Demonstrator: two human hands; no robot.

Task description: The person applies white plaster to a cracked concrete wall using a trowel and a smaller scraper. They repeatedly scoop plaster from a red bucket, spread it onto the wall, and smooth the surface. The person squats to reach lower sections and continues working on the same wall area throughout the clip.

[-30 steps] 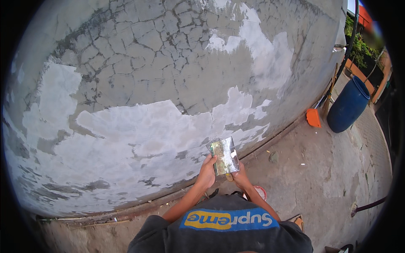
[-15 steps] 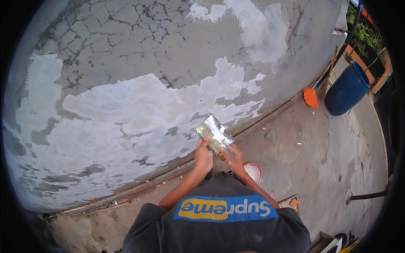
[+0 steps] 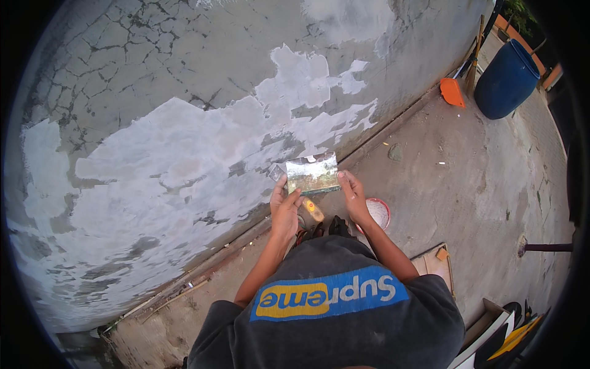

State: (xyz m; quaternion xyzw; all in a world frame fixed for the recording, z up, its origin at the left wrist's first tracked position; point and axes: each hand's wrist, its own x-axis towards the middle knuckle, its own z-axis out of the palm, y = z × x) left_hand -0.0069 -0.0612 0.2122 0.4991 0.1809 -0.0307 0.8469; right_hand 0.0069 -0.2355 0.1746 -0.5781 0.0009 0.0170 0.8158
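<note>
- Our L hand [image 3: 285, 208]: fingers part-curled, thumb on the lower-L corner of the shiny plate [image 3: 313, 174]; we've got hold of it there.
- Our R hand [image 3: 353, 190]: thumb & fingers closed on the plate's R edge, nothing else visible in it.
- The plate's btwn both hands, in front of us; rectangular, mirror-like, w/ whitish glare up top & brownish-green reflections or smears lower down (can't tell which).
- Greyish blade [image 3: 278, 173] just L of it, by our L fingers; yellow handle [image 3: 313, 210] just below. Can't tell what that handle's fixed to.
- Red-rimmed bucket [image 3: 388, 216] near our R forearm, whitish stuff inside.
- Wall work looks approx. part done, we'd judge: white coat [image 3: 184, 138] over much of the lower area, w/ grey gaps; cracked grey wall [image 3: 224, 58] above is mostly uncoated, so prob. that's what's left.
- Farther R: orange dustpan [image 3: 452, 93], blue barrel [image 3: 506, 80].
</note>
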